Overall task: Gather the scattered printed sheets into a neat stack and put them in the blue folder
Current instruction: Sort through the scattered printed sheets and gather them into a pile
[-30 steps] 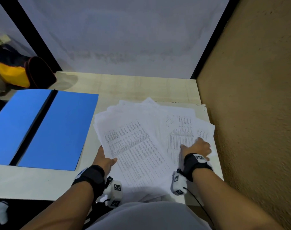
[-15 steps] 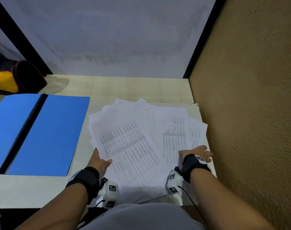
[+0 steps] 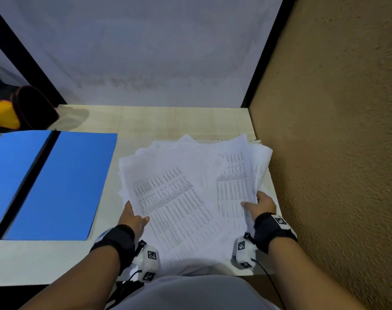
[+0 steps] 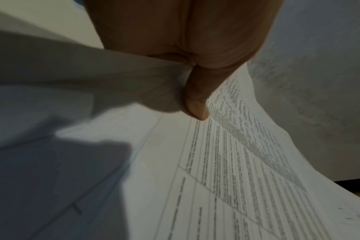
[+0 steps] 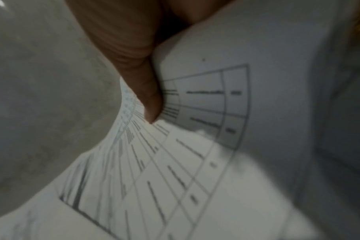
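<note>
1. Head: I'm seeing the printed sheets (image 3: 186, 198) fanning loosely by the table's (image 3: 45, 260) right edge, the blue folder (image 3: 63, 186) lying open at its left edge.
2. Left wrist: my left hand (image 4: 187, 48) is pinching the sheets' left side.
3. Right wrist: my right hand (image 5: 129, 48) is clamping their curling right side.

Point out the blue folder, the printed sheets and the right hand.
blue folder (image 3: 63, 186): head view, bare right flap of the open folder.
printed sheets (image 3: 179, 211): head view, printed table on the top sheet.
right hand (image 3: 261, 203): head view, back of the hand gripping the sheets' right edge.
</note>
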A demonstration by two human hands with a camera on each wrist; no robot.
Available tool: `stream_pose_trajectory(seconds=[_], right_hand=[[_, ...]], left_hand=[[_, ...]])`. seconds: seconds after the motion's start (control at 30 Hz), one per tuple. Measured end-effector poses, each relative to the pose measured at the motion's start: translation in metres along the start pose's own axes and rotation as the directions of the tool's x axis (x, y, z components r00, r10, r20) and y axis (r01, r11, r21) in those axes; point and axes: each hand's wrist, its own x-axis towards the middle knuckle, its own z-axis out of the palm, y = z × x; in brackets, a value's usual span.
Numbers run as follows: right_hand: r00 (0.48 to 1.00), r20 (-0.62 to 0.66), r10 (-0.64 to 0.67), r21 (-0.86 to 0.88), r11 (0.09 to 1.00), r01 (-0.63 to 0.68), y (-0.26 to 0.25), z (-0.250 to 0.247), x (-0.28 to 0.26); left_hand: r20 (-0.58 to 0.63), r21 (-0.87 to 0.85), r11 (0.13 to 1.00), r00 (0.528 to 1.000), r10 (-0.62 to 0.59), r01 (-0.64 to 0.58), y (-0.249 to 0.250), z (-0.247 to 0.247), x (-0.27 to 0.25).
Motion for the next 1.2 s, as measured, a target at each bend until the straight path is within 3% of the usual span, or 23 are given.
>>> stream_pose_trajectory(seconds=[0.13, 0.23, 0.33, 0.5, 0.6, 0.67, 0.73, 0.83, 0.9, 0.97, 1.07, 1.13, 1.2], right_hand=[[0.988, -0.051, -0.147, -0.118, 0.983, 0.14, -0.033, -0.022, -0.003], [0.954, -0.125, -0.273, -0.231, 0.943, 0.239, -0.067, -0.043, -0.01], [0.911, -0.182, -0.369, -0.302, 0.903, 0.305, -0.1, -0.059, -0.021], [0.799, -0.303, -0.52, -0.28, 0.85, 0.447, -0.145, -0.089, -0.047], [0.695, -0.409, -0.591, -0.224, 0.803, 0.552, -0.162, -0.102, -0.062], [0.623, -0.482, -0.617, -0.189, 0.767, 0.613, -0.171, -0.108, -0.073], [0.597, -0.538, -0.595, -0.077, 0.741, 0.667, -0.179, -0.109, -0.082], [0.643, -0.563, -0.52, 0.097, 0.731, 0.676, -0.181, -0.1, -0.082], [0.718, -0.513, -0.471, 0.168, 0.765, 0.622, -0.172, -0.081, -0.075], [0.806, -0.424, -0.413, 0.253, 0.801, 0.543, -0.157, -0.054, -0.071], [0.945, -0.198, -0.259, 0.403, 0.857, 0.32, -0.125, -0.008, -0.068], [0.987, -0.035, -0.155, 0.396, 0.905, 0.156, -0.1, 0.02, -0.066], [0.997, 0.05, -0.061, 0.337, 0.941, 0.041, -0.075, 0.042, -0.063]], left_hand=[[-0.012, 0.018, 1.0, 1.0, -0.01, 0.011, 0.003, 0.001, -0.004], [-0.09, 0.127, 0.992, 0.996, -0.006, 0.018, 0.01, 0.0, -0.009], [-0.09, 0.176, 0.984, 0.996, 0.009, 0.007, 0.017, -0.001, -0.016], [-0.087, 0.193, 0.981, 0.996, -0.008, 0.025, 0.019, -0.003, -0.017], [-0.077, 0.172, 0.984, 0.997, -0.024, 0.037, 0.021, -0.003, -0.02], [-0.083, 0.16, 0.986, 0.996, -0.027, 0.04, 0.021, -0.003, -0.022], [-0.087, 0.138, 0.99, 0.996, -0.018, 0.03, 0.021, -0.004, -0.023], [-0.045, 0.014, 1.0, 0.999, 0.01, -0.009, 0.021, -0.002, -0.027], [-0.004, -0.204, 0.974, 0.995, 0.099, -0.098, 0.018, 0.0, -0.031], [-0.018, -0.268, 0.951, 0.988, 0.156, -0.155, 0.017, 0.001, -0.035], [0.041, -0.407, 0.913, 0.999, -0.009, 0.025, 0.025, 0.003, -0.037], [0.009, -0.404, 0.914, 0.999, -0.037, 0.038, 0.028, 0.001, -0.039], [0.017, -0.383, 0.922, 0.999, -0.052, 0.055, 0.03, -0.002, -0.041]])
